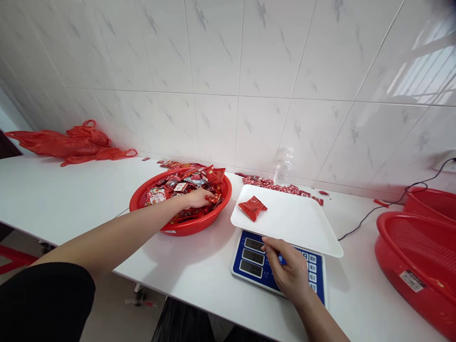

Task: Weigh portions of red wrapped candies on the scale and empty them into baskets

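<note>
A red plastic basket (pixel 199 225) full of small, mostly red wrapped packets stands on the white table. Into its right part reaches my left hand (pixel 200 197), its fingers closed on a red packet (pixel 213 198). To the right is a scale with a blue panel (pixel 238 256) and a white tray (pixel 295 218). One red packet (pixel 252 208) lies on the tray's left part. Over the scale's displays and keys hovers my right hand (pixel 287 266), thumb and fingertips pinched together; whether anything small is between them cannot be made out.
Red plastic bags (pixel 71 142) lie at the back left. Along the wall are loose packets (pixel 263 183) and a clear bottle (pixel 284 168). Larger red baskets (pixel 395 256) stand at the right, near a black cable (pixel 370 211).
</note>
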`<state>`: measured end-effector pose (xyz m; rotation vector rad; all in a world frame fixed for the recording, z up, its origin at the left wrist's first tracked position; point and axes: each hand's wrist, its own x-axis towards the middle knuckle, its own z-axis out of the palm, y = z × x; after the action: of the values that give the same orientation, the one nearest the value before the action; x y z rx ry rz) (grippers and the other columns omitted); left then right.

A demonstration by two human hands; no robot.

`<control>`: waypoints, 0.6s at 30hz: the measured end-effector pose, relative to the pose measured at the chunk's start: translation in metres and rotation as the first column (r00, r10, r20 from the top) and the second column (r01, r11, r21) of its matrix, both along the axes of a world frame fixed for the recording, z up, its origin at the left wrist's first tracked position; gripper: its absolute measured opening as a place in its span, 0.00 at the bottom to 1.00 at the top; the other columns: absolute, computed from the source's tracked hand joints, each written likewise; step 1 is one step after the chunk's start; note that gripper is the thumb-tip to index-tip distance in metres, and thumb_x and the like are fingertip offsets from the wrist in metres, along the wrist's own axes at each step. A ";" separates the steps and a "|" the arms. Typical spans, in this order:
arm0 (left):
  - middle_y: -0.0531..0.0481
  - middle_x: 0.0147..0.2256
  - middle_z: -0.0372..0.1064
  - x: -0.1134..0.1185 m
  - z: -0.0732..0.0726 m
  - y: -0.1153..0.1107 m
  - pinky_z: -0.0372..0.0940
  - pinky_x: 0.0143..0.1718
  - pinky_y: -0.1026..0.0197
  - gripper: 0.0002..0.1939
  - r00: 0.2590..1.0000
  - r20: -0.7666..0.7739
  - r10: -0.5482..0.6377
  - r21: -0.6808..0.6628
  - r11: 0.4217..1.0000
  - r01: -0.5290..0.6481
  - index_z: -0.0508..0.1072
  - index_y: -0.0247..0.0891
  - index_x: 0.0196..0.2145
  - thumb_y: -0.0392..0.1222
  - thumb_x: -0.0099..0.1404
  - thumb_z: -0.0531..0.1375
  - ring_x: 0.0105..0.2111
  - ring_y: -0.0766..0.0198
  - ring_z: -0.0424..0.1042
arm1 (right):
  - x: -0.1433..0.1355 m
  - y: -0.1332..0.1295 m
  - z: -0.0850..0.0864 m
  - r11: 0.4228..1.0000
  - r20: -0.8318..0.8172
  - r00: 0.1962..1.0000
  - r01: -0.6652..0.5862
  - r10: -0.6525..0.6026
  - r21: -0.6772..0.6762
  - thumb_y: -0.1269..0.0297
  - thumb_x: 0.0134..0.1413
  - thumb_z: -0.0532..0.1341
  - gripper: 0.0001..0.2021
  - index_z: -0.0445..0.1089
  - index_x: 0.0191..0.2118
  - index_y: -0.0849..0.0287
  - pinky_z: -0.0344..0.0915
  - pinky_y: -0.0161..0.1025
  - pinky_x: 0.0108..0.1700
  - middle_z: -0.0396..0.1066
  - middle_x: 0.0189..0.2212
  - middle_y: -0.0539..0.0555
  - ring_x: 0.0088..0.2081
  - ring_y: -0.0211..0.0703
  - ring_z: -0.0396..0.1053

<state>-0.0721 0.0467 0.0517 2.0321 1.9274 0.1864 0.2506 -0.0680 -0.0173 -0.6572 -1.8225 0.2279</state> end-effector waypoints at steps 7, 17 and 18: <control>0.54 0.30 0.75 0.000 -0.002 -0.006 0.63 0.32 0.65 0.11 0.996 0.086 0.004 -0.112 0.994 0.005 0.76 0.41 0.31 0.40 0.47 0.61 0.31 0.60 0.71 | -0.001 0.000 -0.001 1.000 0.002 1.000 0.008 -0.008 0.006 0.74 0.58 0.56 0.12 0.69 0.45 0.56 0.70 0.34 0.31 0.75 0.29 0.51 0.30 0.38 0.74; 0.56 0.21 0.65 0.010 0.004 -0.011 0.55 0.23 0.67 0.06 0.998 0.062 -0.004 -0.046 0.999 0.007 0.69 0.38 0.22 0.33 0.42 0.58 0.24 0.64 0.65 | -0.001 0.002 -0.002 1.000 0.002 1.000 0.026 -0.026 0.001 0.72 0.58 0.56 0.11 0.70 0.44 0.55 0.70 0.34 0.31 0.75 0.29 0.51 0.29 0.39 0.74; 0.56 0.19 0.63 0.010 0.006 -0.012 0.54 0.23 0.66 0.05 0.998 0.065 0.008 -0.027 1.000 -0.007 0.68 0.38 0.20 0.32 0.41 0.58 0.23 0.65 0.64 | -0.001 0.002 -0.002 1.000 0.000 1.000 0.023 -0.023 0.002 0.72 0.58 0.56 0.11 0.70 0.45 0.55 0.70 0.34 0.31 0.75 0.29 0.51 0.29 0.39 0.74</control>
<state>-0.0619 0.0351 0.0578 1.9773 1.8882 0.2249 0.2494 -0.0660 -0.0195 -0.6765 -1.8134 0.2102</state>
